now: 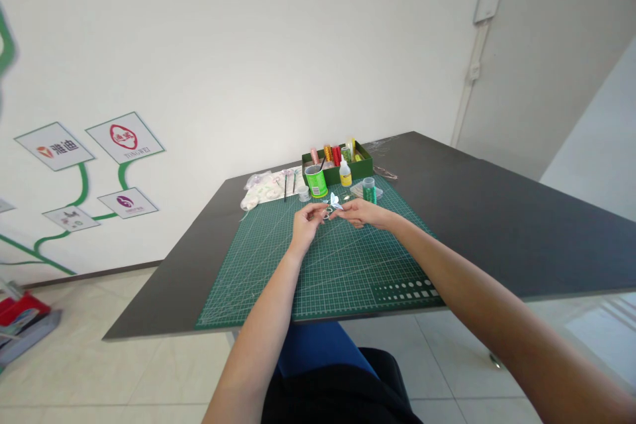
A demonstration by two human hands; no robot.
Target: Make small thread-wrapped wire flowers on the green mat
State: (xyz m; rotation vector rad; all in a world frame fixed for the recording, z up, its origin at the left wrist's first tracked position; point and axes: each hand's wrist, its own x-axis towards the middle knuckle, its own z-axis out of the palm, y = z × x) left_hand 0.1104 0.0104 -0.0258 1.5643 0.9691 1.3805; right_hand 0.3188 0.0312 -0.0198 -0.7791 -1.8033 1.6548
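Over the cutting mat (pixel 348 265), my two hands meet with their fingertips close together. A small pale blue and white butterfly-shaped ornament (pixel 334 200) stands up between them, at the fingertips of my right hand (pixel 366 212), whose thumb and forefinger are pinched. My left hand (pixel 307 222) is closed in a pinch on a small white looped piece (pixel 327 213) just below the butterfly. Whether the two pieces are joined is too small to tell. Just beyond my hands stand a green tin (pixel 316 184), a yellow-labelled glue bottle (pixel 345 175) and a green-filled small jar (pixel 369 192).
A dark green box (pixel 365 167) with several thread spools sits at the back. Left of it, thin brushes (pixel 285 187) lie on a white patterned cloth (pixel 271 187) beside plastic bags. Tweezers (pixel 386 173) lie at right on the dark table (pixel 472 212). A wall rises behind.
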